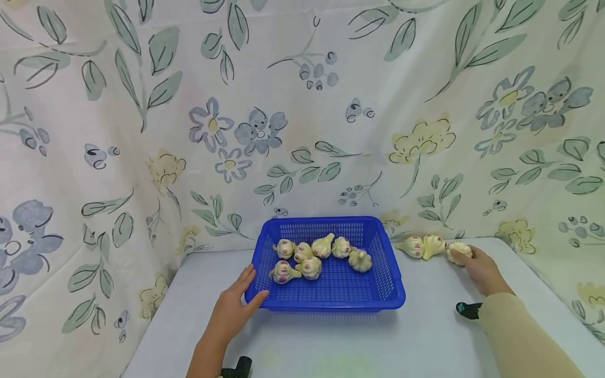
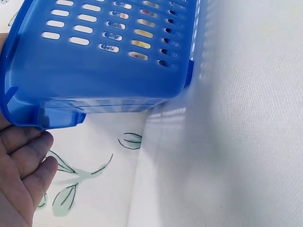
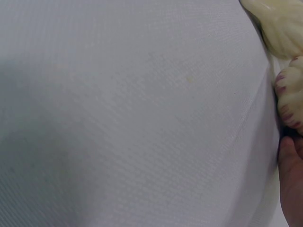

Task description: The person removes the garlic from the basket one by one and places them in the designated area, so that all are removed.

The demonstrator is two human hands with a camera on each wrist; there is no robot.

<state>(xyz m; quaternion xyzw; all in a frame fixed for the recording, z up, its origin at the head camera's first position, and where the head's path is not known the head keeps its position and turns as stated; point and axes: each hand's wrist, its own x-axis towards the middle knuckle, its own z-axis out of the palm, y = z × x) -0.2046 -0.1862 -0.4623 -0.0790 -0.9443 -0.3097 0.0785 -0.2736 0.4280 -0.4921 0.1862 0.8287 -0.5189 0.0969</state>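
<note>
A blue plastic basket (image 1: 326, 305) stands on the white table, with several garlic bulbs (image 1: 310, 268) grouped toward its left and middle. My left hand (image 1: 229, 307) rests against the basket's left front corner, thumb at the front rim and fingers along the left side. In the left wrist view its fingertips (image 2: 42, 177) look fairly straight beside the rim. To the right of the basket, my right hand (image 1: 487, 270) holds a garlic bulb (image 1: 457, 253) at the end of a short row. The right wrist view catches only part of this bulb (image 3: 291, 97) and a digit touching it.
Two more garlic bulbs (image 1: 410, 247) lie on the table between the basket and the right hand. A floral cloth (image 1: 302, 131) hangs behind the table and along its sides. Dark wrist-camera parts (image 1: 469, 310) show near both wrists.
</note>
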